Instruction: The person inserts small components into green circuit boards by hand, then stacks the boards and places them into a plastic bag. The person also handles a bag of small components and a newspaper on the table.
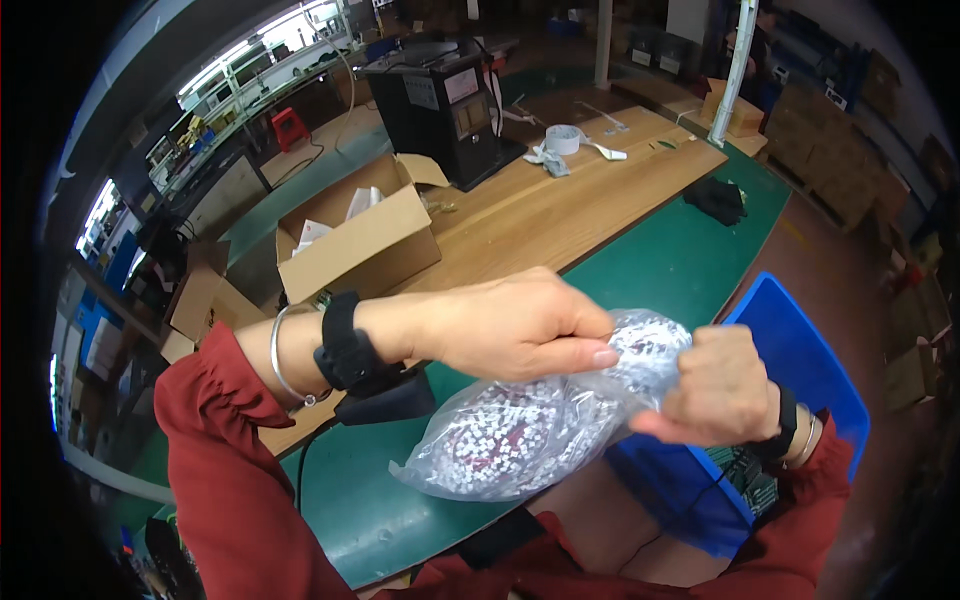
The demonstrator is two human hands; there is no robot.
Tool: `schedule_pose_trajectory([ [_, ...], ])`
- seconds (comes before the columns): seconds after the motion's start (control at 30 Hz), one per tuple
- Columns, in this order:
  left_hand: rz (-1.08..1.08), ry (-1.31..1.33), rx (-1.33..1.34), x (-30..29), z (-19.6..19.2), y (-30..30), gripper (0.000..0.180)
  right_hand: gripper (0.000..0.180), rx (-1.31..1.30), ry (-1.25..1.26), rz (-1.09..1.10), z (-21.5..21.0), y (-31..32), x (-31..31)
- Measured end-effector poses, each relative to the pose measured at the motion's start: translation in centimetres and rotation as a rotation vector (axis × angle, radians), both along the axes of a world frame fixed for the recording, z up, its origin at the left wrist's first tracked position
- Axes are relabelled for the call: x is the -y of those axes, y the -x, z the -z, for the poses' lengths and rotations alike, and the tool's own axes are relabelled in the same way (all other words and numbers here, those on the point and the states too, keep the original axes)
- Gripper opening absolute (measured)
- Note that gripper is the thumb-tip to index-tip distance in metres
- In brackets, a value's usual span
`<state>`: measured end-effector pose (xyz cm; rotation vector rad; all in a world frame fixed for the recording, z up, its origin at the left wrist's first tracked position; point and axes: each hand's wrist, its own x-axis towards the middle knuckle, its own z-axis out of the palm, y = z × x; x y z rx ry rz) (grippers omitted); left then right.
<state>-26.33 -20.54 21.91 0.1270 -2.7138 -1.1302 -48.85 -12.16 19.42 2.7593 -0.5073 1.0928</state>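
Note:
A clear plastic bag (490, 445) full of small white pieces, with some dark red showing among them, hangs between my hands above the green mat. My left hand (520, 325) is closed on the bag's upper part, thumb pressed along it. On the other side my right hand (715, 385) grips the bag in a fist, its thumb pointing left. A bulge of the bag, also holding white pieces, shows between the two hands. The plastic looks bunched and twisted where the hands hold it. The fingertips of both hands are partly hidden.
A blue bin (810, 360) with green boards stands right, beside the table edge. The green mat (640, 255) borders a wooden tabletop (500, 235). An open cardboard box (365, 245), a black machine (440, 115), a tape roll (563, 139) and a black cloth (715, 203) lie farther off.

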Motion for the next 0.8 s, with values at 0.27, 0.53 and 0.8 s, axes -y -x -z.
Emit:
schedule_pose_trajectory([
  [0.27, -0.071, 0.040, 0.036, -1.2, 0.8, 0.7, 0.026, 0.024, 0.049, -0.169, 0.192, 1.4, 0.7, -1.2],
  [0.53, -0.061, 0.195, -0.125, -1.2, 0.8, 1.3, 0.012, 0.013, 0.142, -0.445, 0.069, 1.4, -0.1, -0.3],
  [0.8, 0.021, 0.488, 0.198, -2.7, -0.1, 2.2, 0.024, 0.019, -0.123, -0.552, 0.025, 0.3, 0.0, -0.4],
])
